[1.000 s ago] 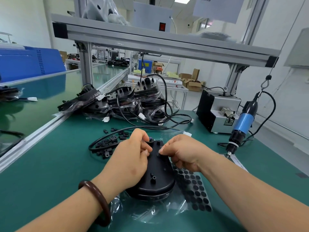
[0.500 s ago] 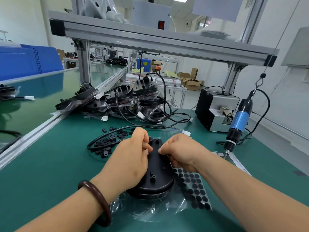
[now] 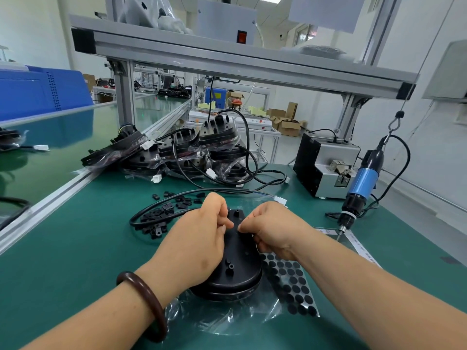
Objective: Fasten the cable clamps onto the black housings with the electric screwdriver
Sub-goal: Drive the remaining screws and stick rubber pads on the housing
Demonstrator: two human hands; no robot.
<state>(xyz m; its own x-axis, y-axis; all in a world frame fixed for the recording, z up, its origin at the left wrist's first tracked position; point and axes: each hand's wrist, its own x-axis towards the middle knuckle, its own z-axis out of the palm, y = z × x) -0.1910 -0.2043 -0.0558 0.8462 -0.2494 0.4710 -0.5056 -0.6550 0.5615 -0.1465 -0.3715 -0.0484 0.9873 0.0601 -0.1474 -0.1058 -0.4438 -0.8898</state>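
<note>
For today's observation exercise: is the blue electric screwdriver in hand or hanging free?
Hanging free. The electric screwdriver hangs from a hook at the right; the left hand and right hand are on the black housing.

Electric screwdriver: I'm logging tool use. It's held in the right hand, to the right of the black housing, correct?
No. The head view shows the electric screwdriver hanging from a hook, unheld, to the right of the black housing. The right hand and left hand both grip the housing with curled fingers.
</note>
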